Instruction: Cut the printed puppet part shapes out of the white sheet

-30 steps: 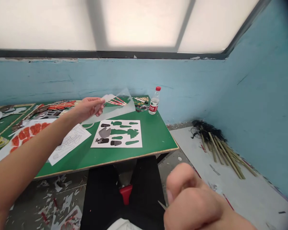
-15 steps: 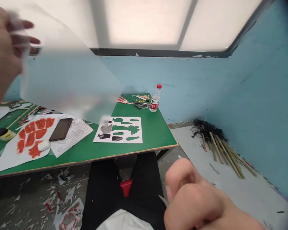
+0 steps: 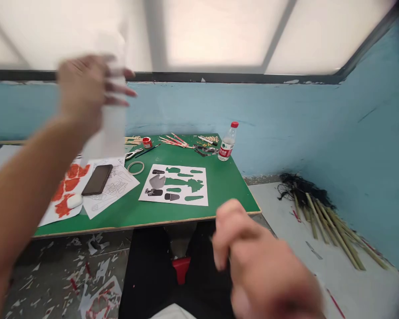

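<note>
My left hand (image 3: pixel 83 91) is raised in front of the window and pinches a clear plastic sheet (image 3: pixel 111 128) that hangs down, blurred by motion. My right hand (image 3: pixel 256 266) hovers low over my lap near the table's front edge, fingers curled; whether it grips anything cannot be made out. On the green table (image 3: pixel 219 195) lies a white sheet with cut-out shapes (image 3: pixel 174 184). To its left are a roll of tape (image 3: pixel 135 167), a dark phone (image 3: pixel 97 179) on a line drawing, and a sheet with orange shapes (image 3: pixel 64 192).
A water bottle with a red cap (image 3: pixel 227 142) stands at the table's back right, beside red sticks (image 3: pixel 173 140), small parts and a red pot (image 3: pixel 146 142). Bamboo sticks (image 3: pixel 329 221) lie on the floor at the right wall. Paper scraps (image 3: pixel 86 274) litter the floor.
My left hand lifted the clear sheet off the table, swung it high to the left, then brought it back towards the middle. My right hand rose slightly. The view shifted left.
</note>
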